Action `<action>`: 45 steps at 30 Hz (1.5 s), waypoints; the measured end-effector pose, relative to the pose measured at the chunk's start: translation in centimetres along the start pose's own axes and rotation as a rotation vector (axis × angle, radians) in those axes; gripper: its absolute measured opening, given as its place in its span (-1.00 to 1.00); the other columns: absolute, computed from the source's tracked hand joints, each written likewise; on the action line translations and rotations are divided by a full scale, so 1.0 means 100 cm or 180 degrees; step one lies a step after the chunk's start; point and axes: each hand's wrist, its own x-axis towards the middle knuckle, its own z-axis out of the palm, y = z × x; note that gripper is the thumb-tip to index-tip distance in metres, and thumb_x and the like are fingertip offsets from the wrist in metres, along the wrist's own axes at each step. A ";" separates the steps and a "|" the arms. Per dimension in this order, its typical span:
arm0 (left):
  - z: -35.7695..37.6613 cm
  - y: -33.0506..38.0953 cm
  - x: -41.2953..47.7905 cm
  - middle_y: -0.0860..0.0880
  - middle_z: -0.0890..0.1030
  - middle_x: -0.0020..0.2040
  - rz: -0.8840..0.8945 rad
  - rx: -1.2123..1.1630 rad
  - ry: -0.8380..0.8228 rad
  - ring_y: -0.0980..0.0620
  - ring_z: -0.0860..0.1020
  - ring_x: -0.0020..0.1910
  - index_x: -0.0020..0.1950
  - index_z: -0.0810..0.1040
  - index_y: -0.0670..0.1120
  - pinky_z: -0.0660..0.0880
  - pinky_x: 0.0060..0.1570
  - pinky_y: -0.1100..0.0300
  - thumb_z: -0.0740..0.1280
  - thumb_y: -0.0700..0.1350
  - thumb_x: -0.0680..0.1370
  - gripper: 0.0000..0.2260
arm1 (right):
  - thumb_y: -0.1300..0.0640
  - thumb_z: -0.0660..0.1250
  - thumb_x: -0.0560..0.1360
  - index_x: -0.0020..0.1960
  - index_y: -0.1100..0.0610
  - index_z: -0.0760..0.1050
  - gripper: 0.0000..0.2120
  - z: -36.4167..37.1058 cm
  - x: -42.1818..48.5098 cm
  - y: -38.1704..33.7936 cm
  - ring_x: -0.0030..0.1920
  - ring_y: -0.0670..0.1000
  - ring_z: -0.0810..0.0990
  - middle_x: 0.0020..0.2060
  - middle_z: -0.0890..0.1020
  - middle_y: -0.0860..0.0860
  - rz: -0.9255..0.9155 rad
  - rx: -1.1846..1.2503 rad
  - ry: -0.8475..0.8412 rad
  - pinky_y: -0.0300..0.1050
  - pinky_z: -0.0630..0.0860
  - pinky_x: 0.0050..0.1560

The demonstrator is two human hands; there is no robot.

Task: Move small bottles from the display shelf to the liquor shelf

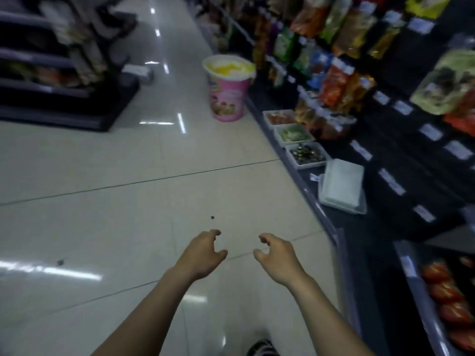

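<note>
Aisle floor: pink bucket [228, 88] stood upper centre beside snack shelf [385, 98], right. Small bottles: none identifiable. Left hand [203, 255] and right hand [279, 260], lower centre, half-curled, empty, apart.

Glossy pale tile floor [128, 201]: pink tub [227, 93] stands by the right shelf base [308, 186]. On that base: three trays [295, 134], one white container [343, 186].

Both arms reach out over the tiled floor [115, 201], left hand [203, 255] and right hand [276, 260] empty, fingers curled, apart. Beyond them a pink tub [227, 88] stands beside the snack shelf [385, 124]; a white lidded box [343, 187] lies on its base ledge.
</note>
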 end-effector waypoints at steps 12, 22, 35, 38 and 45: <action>-0.181 -0.217 0.085 -0.05 0.57 0.32 -0.1654 -0.0908 0.0658 0.01 0.56 0.23 0.53 0.38 -0.04 0.48 0.19 0.19 0.39 0.09 0.58 -0.44 | 0.00 0.36 0.59 0.47 0.16 0.45 -0.50 0.128 0.256 -0.231 0.27 0.03 0.57 0.34 0.58 0.06 -0.0773 -0.0419 -0.1318 -0.25 0.42 0.25; -0.384 -0.377 0.128 -0.05 0.59 0.28 -0.2599 -0.1308 0.1829 -0.02 0.57 0.19 0.51 0.42 -0.03 0.47 0.06 0.18 0.40 0.06 0.57 -0.48 | -0.01 0.37 0.58 0.50 0.11 0.43 -0.48 0.237 0.423 -0.507 0.30 0.02 0.55 0.37 0.56 0.02 -0.1598 -0.0674 -0.2091 -0.27 0.38 0.22; -0.666 -0.642 0.262 -0.07 0.55 0.35 -0.2534 -0.1637 0.2048 -0.03 0.55 0.26 0.54 0.37 -0.05 0.48 0.20 0.16 0.40 0.09 0.58 -0.44 | 0.04 0.40 0.56 0.44 0.11 0.49 -0.53 0.405 0.617 -0.861 0.20 -0.02 0.57 0.29 0.63 0.03 -0.1884 -0.0975 -0.2087 -0.29 0.38 0.19; -0.741 -0.686 0.292 -0.06 0.57 0.33 -0.2462 -0.1564 0.2064 -0.02 0.56 0.25 0.52 0.40 -0.05 0.48 0.23 0.15 0.40 0.07 0.57 -0.45 | 0.05 0.38 0.59 0.47 0.11 0.46 -0.53 0.424 0.653 -0.938 0.24 -0.01 0.56 0.30 0.61 0.02 -0.1894 -0.0880 -0.2043 -0.27 0.39 0.20; -0.911 -0.811 0.381 -0.03 0.55 0.34 -0.2324 -0.1312 0.1979 -0.01 0.56 0.22 0.53 0.38 -0.01 0.49 0.21 0.16 0.39 0.10 0.57 -0.44 | 0.03 0.38 0.59 0.44 0.11 0.48 -0.55 0.491 0.766 -1.118 0.22 -0.04 0.57 0.28 0.62 0.01 -0.2000 -0.0684 -0.1844 -0.31 0.37 0.17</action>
